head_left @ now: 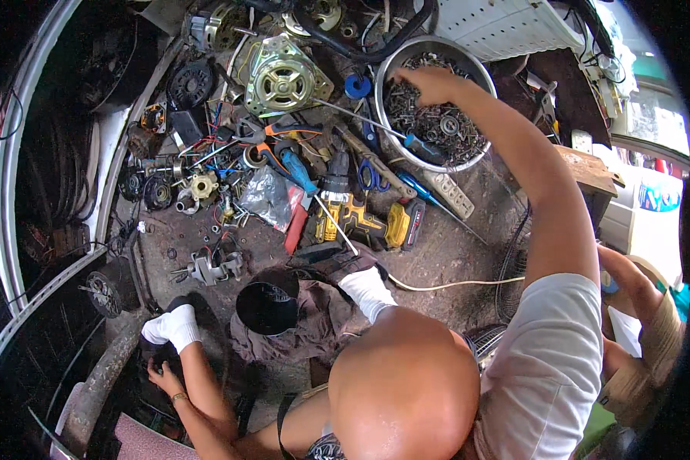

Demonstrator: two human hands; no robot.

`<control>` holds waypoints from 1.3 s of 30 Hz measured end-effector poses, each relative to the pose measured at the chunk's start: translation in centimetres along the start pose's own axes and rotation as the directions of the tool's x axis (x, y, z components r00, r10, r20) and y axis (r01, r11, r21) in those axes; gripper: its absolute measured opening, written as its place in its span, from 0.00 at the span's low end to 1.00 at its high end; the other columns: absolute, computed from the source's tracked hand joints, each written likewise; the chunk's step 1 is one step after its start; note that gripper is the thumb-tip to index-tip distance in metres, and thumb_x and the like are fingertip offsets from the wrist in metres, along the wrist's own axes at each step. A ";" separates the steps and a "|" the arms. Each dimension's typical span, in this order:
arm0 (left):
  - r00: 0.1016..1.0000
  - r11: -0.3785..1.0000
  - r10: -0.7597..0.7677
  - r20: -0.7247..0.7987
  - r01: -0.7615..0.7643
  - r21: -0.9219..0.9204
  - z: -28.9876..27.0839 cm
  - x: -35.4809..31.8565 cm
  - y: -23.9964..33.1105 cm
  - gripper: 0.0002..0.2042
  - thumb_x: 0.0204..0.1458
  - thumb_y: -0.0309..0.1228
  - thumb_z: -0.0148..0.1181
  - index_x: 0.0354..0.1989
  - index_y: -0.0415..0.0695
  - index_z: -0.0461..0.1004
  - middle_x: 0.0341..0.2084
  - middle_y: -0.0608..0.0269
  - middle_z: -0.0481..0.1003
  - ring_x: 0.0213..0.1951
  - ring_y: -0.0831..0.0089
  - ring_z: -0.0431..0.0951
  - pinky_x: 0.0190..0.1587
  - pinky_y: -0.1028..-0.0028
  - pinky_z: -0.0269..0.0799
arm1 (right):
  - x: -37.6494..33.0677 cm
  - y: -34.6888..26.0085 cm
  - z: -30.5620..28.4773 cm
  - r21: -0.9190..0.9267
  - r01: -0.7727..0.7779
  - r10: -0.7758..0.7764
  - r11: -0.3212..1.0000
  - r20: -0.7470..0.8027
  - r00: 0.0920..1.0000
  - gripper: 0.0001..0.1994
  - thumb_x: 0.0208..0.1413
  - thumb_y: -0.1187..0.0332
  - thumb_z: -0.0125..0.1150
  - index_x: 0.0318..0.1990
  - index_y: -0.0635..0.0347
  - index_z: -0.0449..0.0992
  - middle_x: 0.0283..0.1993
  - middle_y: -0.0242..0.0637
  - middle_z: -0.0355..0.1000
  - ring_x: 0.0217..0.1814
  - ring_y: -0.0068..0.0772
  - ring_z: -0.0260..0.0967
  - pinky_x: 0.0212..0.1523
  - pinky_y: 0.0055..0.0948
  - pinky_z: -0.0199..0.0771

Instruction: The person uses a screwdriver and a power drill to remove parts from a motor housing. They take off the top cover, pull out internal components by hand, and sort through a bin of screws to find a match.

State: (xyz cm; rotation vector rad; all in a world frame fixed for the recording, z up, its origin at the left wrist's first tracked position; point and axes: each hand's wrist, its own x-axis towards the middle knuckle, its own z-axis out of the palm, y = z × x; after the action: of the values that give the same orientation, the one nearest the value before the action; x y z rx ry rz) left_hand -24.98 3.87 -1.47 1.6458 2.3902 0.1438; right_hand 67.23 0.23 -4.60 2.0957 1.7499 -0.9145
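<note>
My right hand (434, 85) reaches into a round metal bowl (486, 146) at the upper right, its fingers apart over a heap of loose screws and small metal parts (422, 115). I see nothing held in it. A screwdriver with a blue handle (424, 149) lies across the bowl's near rim. At the lower left, my left hand (165, 380) is low beside my white-socked foot (173, 328). Its fingers are curled, and what they hold, if anything, is too dark to make out.
A yellow cordless drill (353, 218), pliers (262, 136), blue scissors (371, 175) and a power strip (449, 195) lie mid-floor. Motor parts (203, 186) crowd the left. A black cylinder (268, 307) stands near my legs. Another person's arm (632, 284) shows at right.
</note>
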 end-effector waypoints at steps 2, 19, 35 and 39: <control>1.000 1.000 0.030 -0.009 -0.030 0.002 -0.1 0.2 -0.3 0.24 0.47 0.26 0.57 0.56 0.42 0.65 0.50 0.46 0.60 0.51 0.55 0.64 0.55 0.61 0.59 | -1.2 0.9 -1.0 0.094 0.107 -0.098 0.990 -0.096 0.991 0.35 0.35 0.68 0.71 0.55 0.54 0.63 0.48 0.47 0.69 0.52 0.50 0.67 0.52 0.44 0.66; 0.999 0.998 0.024 -0.023 -0.025 -0.056 -0.3 0.0 1.0 0.23 0.47 0.25 0.57 0.55 0.41 0.65 0.51 0.47 0.60 0.52 0.55 0.65 0.57 0.63 0.59 | -17.3 -2.4 8.6 0.102 -0.089 0.133 0.991 -0.591 0.796 0.10 0.39 0.72 0.66 0.33 0.54 0.77 0.45 0.45 0.63 0.47 0.48 0.63 0.46 0.41 0.67; 1.000 1.000 0.017 -0.015 -0.018 -0.019 -0.3 -0.5 1.8 0.24 0.47 0.26 0.57 0.55 0.41 0.65 0.49 0.46 0.61 0.52 0.53 0.64 0.57 0.61 0.58 | -16.9 -3.4 9.9 -0.002 -0.260 0.198 0.965 -0.643 0.740 0.11 0.40 0.66 0.66 0.35 0.50 0.76 0.51 0.43 0.63 0.54 0.49 0.57 0.49 0.45 0.60; 0.998 0.997 0.066 -0.004 -0.067 -0.035 -0.1 0.1 1.1 0.24 0.47 0.26 0.57 0.55 0.41 0.65 0.49 0.46 0.61 0.52 0.53 0.64 0.57 0.60 0.58 | -16.8 -3.3 10.5 -0.025 -0.305 0.214 0.952 -0.657 0.723 0.11 0.42 0.66 0.65 0.36 0.51 0.76 0.52 0.43 0.63 0.54 0.48 0.57 0.49 0.43 0.59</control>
State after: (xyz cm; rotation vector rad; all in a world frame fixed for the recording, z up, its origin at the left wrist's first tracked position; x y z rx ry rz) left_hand -24.07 4.32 -1.16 1.7110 2.3223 0.1981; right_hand 59.65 -18.16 -1.72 2.6696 1.6363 0.0476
